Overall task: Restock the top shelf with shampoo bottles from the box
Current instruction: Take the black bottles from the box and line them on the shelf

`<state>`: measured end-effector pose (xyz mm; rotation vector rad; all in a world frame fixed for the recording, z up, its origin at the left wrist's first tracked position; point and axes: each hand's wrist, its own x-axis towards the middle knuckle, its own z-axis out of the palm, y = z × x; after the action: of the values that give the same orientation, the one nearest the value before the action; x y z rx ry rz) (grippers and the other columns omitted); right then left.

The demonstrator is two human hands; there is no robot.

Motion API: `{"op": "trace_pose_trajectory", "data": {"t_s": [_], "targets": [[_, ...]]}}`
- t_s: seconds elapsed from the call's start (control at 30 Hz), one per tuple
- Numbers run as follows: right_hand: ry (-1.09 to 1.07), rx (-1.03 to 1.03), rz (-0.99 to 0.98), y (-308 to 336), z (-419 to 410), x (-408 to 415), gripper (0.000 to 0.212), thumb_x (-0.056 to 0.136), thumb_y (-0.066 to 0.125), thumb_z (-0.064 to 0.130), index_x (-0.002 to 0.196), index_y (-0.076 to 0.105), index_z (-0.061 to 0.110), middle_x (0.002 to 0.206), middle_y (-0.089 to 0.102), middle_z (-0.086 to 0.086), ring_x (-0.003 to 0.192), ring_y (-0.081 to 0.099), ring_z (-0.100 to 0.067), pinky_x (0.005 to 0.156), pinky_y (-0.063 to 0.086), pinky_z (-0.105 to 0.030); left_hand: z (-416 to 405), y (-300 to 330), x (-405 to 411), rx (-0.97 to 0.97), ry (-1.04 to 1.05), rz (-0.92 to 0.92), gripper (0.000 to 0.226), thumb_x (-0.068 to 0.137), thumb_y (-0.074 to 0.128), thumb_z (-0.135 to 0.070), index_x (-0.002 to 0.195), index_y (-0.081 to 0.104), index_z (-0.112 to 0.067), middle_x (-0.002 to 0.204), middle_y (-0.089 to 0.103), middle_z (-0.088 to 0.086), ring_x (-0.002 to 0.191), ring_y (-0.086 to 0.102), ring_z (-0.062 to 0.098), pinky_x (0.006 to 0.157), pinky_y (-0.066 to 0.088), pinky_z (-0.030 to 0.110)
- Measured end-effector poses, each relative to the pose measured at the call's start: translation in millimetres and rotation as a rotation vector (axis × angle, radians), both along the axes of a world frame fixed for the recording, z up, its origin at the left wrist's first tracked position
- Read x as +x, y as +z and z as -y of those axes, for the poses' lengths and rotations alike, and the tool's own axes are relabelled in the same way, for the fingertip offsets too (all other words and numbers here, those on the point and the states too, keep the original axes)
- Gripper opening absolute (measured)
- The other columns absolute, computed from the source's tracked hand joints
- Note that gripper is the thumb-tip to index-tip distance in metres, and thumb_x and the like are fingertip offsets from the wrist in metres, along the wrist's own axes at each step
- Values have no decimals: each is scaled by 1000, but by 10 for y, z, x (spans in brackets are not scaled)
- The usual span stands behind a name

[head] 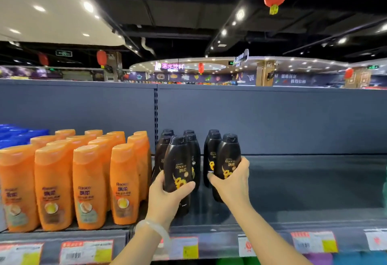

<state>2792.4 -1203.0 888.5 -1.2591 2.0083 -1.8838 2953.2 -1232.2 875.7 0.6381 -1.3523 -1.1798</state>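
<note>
We hold two black shampoo bottles upright on the top shelf [303,183] at the centre of the frame. Our left hand [167,197] grips the front bottle [178,164]; our right hand [232,181] grips the right bottle [229,158]. More black bottles [212,149] stand behind, and orange bottles [90,183] fill the lower left.

Black shampoo bottles [178,166], yellow sunflower print; orange bottles [88,185]; grey shelf [303,183].

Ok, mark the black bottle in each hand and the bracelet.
Black bottle in left hand [178,166]: head view, on its front label.
Black bottle in right hand [229,155]: head view, on its upper body.
Bracelet [154,226]: head view, on the band across the left wrist.
</note>
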Motion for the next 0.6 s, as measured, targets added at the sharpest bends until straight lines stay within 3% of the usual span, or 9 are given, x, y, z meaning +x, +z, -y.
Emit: {"op": "trace_pose_trajectory", "data": {"t_s": [0.23, 0.37, 0.6], "targets": [[-12, 171, -60, -170, 153, 24, 88, 63, 85, 29, 128, 26, 18, 125, 36, -7, 108, 44, -19, 90, 46, -32, 10, -96, -50, -48, 40, 31, 39, 65, 82, -17, 90, 65, -42, 87, 71, -14, 80, 66, 0, 57, 52, 12], [-136, 474, -270, -265, 88, 0, 85, 68, 76, 48, 128, 25, 16, 125, 37, -9, 116, 40, -24, 91, 45, -36, 29, -99, -49, -49, 42, 37, 39, 64, 82, -22, 91, 63, -41, 87, 69, -21, 82, 63, -6, 55, 49, 7], [-171, 507, -187, -230, 245, 24, 81, 69, 76, 47, 128, 32, 14, 125, 40, -8, 117, 44, -24, 91, 47, -35, 42, -118, -50, -84, 22, 70, 47, 66, 81, -21, 85, 59, -58, 87, 67, -26, 82, 61, -11, 53, 47, 4]]}}
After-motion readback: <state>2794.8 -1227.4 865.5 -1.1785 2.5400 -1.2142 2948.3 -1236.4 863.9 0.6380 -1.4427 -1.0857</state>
